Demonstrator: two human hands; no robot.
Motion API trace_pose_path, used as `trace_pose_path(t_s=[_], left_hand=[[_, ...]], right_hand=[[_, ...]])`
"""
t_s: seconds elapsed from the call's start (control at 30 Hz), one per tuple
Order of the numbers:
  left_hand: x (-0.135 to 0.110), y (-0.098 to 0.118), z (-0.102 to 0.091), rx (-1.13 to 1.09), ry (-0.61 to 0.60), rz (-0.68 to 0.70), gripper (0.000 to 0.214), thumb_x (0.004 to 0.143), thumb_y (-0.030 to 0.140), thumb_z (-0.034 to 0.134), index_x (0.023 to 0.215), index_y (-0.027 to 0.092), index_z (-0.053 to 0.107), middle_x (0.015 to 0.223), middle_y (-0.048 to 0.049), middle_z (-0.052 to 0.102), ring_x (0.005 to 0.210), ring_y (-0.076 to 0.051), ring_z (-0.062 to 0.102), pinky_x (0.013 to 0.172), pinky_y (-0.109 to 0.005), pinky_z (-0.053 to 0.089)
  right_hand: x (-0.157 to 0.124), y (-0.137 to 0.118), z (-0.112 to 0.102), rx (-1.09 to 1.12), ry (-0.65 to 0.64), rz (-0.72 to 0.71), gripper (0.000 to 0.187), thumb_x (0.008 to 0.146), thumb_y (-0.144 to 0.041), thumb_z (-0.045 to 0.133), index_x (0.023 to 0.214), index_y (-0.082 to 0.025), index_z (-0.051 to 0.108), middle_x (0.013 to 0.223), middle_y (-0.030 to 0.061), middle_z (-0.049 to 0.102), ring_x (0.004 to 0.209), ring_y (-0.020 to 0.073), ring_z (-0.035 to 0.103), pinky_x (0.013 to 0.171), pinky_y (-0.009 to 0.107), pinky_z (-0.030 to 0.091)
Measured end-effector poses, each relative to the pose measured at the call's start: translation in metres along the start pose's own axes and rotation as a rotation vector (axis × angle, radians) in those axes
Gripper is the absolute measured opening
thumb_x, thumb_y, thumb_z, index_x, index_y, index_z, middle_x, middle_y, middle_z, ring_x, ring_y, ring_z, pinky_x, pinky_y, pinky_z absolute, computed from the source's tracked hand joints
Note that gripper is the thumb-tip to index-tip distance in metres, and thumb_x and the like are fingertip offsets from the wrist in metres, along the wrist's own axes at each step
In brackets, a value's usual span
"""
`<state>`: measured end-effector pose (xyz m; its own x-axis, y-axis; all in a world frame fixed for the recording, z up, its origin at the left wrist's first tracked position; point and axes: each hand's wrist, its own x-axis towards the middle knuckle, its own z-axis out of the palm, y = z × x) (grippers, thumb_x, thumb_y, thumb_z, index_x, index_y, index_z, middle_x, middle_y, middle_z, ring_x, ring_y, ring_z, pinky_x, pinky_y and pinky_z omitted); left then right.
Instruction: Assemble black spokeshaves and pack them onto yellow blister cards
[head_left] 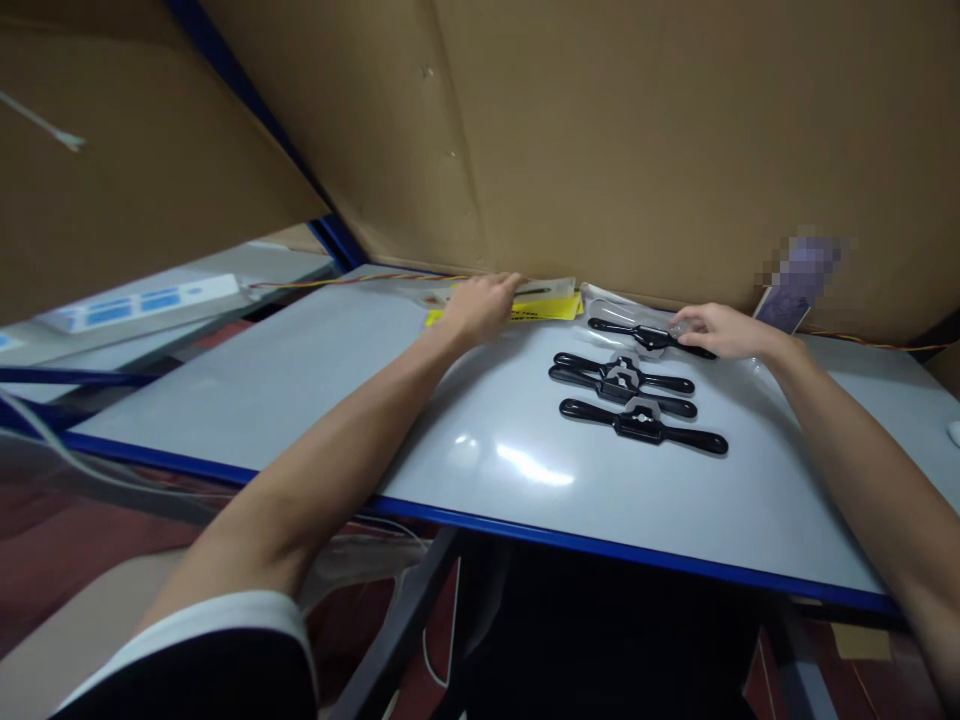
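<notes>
My left hand (481,308) is at the back of the table, fingers bent over a stack of yellow printed cards (551,308) and a paler printed sheet (546,289); its thumb is hidden. To the right, the fingers of my right hand (718,330) close at the right handle of a black spokeshave (651,337). That spokeshave lies among clear plastic packaging (611,312), some of it at my fingertips. Nearer me, two spokeshaves (611,388) lie close together, touching or nearly so, and another spokeshave (641,424) rests in front of them, all roughly parallel.
A brown board wall (637,150) rises behind the white table (480,480), which has a blue front edge. A purple printed piece (799,290), partly pixelated, stands behind my right hand. Red and yellow wires run along the back. A white box (157,300) sits on the neighbouring surface at left.
</notes>
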<state>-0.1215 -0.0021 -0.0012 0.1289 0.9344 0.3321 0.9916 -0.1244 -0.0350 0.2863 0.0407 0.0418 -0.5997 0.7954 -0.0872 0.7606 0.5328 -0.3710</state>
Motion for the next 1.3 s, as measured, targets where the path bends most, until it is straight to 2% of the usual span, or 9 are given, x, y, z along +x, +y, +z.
trace_pose_path(t_s=[0.13, 0.27, 0.37, 0.47, 0.53, 0.63, 0.97, 1.07, 1.3], left_hand=[[0.0, -0.002, -0.006, -0.036, 0.266, -0.068, 0.047, 0.102, 0.026, 0.037, 0.141, 0.017, 0.061, 0.131, -0.0189, 0.07, 0.126, -0.038, 0.064, 0.107, -0.052, 0.046], [0.0, -0.001, 0.0, -0.085, 0.377, -0.062, 0.043, 0.106, 0.041, 0.038, 0.136, 0.021, 0.062, 0.123, -0.0165, 0.071, 0.124, -0.038, 0.061, 0.11, -0.054, 0.039], [0.002, -0.004, 0.004, -0.121, 0.411, -0.089, 0.047, 0.106, 0.053, 0.04, 0.131, 0.021, 0.063, 0.123, -0.016, 0.07, 0.124, -0.039, 0.06, 0.111, -0.056, 0.037], [0.002, -0.007, 0.003, -0.155, 0.451, -0.136, 0.047, 0.106, 0.056, 0.041, 0.126, 0.021, 0.065, 0.121, -0.0155, 0.07, 0.123, -0.039, 0.061, 0.11, -0.056, 0.037], [0.002, -0.007, 0.002, -0.16, 0.449, -0.123, 0.044, 0.104, 0.056, 0.044, 0.121, 0.021, 0.066, 0.116, -0.0142, 0.071, 0.119, -0.037, 0.062, 0.109, -0.054, 0.038], [0.002, -0.003, 0.001, -0.155, 0.438, -0.094, 0.041, 0.102, 0.055, 0.049, 0.113, 0.021, 0.067, 0.11, -0.0125, 0.072, 0.115, -0.036, 0.064, 0.108, -0.054, 0.039], [0.006, -0.014, 0.001, -0.249, 0.49, -0.224, 0.045, 0.099, 0.063, 0.053, 0.113, 0.021, 0.065, 0.111, -0.0149, 0.072, 0.12, -0.04, 0.063, 0.109, -0.058, 0.039], [0.004, -0.008, 0.001, -0.21, 0.421, -0.218, 0.053, 0.097, 0.068, 0.056, 0.118, 0.021, 0.065, 0.115, -0.0161, 0.072, 0.124, -0.042, 0.061, 0.11, -0.059, 0.038], [0.0, 0.001, 0.01, -0.128, 0.217, -0.035, 0.055, 0.094, 0.072, 0.06, 0.117, 0.023, 0.069, 0.108, -0.014, 0.075, 0.122, -0.042, 0.062, 0.111, -0.058, 0.039]], right_hand=[[0.006, -0.007, 0.015, -0.067, 0.099, 0.014, 0.053, 0.091, -0.019, 0.056, 0.142, -0.017, 0.066, 0.128, 0.0145, 0.079, 0.112, 0.0291, 0.074, 0.097, 0.04, 0.055], [0.01, -0.024, 0.047, -0.264, 0.335, 0.115, 0.056, 0.094, -0.018, 0.047, 0.148, -0.018, 0.06, 0.138, 0.0175, 0.074, 0.127, 0.0374, 0.068, 0.106, 0.053, 0.048], [0.012, -0.028, 0.066, -0.226, 0.419, 0.148, 0.046, 0.104, -0.037, 0.038, 0.14, -0.021, 0.064, 0.132, 0.0171, 0.076, 0.119, 0.0388, 0.07, 0.096, 0.05, 0.05], [0.012, -0.025, 0.071, -0.184, 0.375, 0.135, 0.056, 0.104, -0.065, 0.04, 0.134, -0.025, 0.066, 0.123, 0.0145, 0.079, 0.111, 0.0388, 0.071, 0.086, 0.044, 0.049], [0.013, -0.022, 0.069, -0.171, 0.352, 0.125, 0.059, 0.102, -0.071, 0.042, 0.131, -0.026, 0.068, 0.116, 0.0125, 0.081, 0.107, 0.0375, 0.072, 0.082, 0.041, 0.048], [0.014, -0.019, 0.067, -0.164, 0.369, 0.135, 0.055, 0.104, -0.068, 0.041, 0.123, -0.026, 0.072, 0.109, 0.012, 0.082, 0.103, 0.0357, 0.073, 0.078, 0.039, 0.045], [0.01, -0.022, 0.069, -0.194, 0.409, 0.184, 0.054, 0.107, -0.064, 0.039, 0.123, -0.025, 0.074, 0.119, 0.014, 0.081, 0.108, 0.0372, 0.073, 0.079, 0.039, 0.045], [0.008, -0.024, 0.069, -0.216, 0.414, 0.19, 0.052, 0.11, -0.057, 0.033, 0.124, -0.026, 0.073, 0.124, 0.0137, 0.08, 0.108, 0.0366, 0.073, 0.08, 0.039, 0.046], [0.008, -0.022, 0.068, -0.204, 0.42, 0.168, 0.05, 0.111, -0.053, 0.032, 0.124, -0.028, 0.073, 0.125, 0.0113, 0.081, 0.108, 0.0348, 0.073, 0.079, 0.038, 0.046]])
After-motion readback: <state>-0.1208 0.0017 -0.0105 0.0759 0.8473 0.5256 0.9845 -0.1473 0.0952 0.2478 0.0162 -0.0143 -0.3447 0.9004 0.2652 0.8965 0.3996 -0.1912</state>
